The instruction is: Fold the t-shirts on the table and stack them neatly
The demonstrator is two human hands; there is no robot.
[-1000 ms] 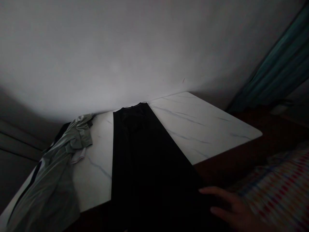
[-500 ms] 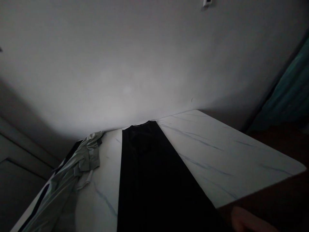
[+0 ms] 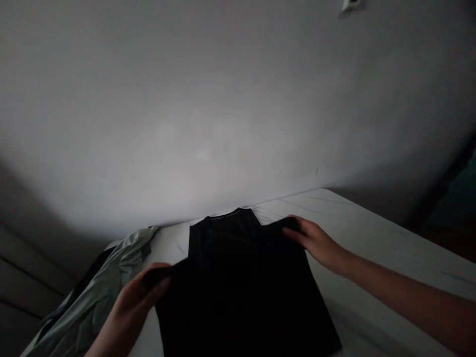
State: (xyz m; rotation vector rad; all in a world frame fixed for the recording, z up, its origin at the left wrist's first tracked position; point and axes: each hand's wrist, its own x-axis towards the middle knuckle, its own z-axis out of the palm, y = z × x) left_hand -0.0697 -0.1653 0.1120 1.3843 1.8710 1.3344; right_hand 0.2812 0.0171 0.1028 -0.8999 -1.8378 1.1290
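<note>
A black garment (image 3: 241, 297) lies along the white, grey-veined table, its neckline end close to the wall. Its near part is lifted and spread between my two hands. My left hand (image 3: 143, 292) pinches one corner of the raised edge at lower left, thumb over the cloth. At the right, my right hand (image 3: 310, 238) grips the other corner, fingers closed round the fabric. The raised cloth hides the middle of the garment, and its dark folds are hard to make out.
Grey-green clothing (image 3: 100, 287) lies in a heap along the table's left side, with something dark beside it. The white table (image 3: 357, 228) extends to the right. Behind it stands a plain grey wall (image 3: 208, 109), with a small white fixture (image 3: 350, 5) high up.
Both hands have come into full view, holding the black garment's near edge, which is now raised and folded toward the wall. Before, the garment lay flat. The view has shifted slightly.
</note>
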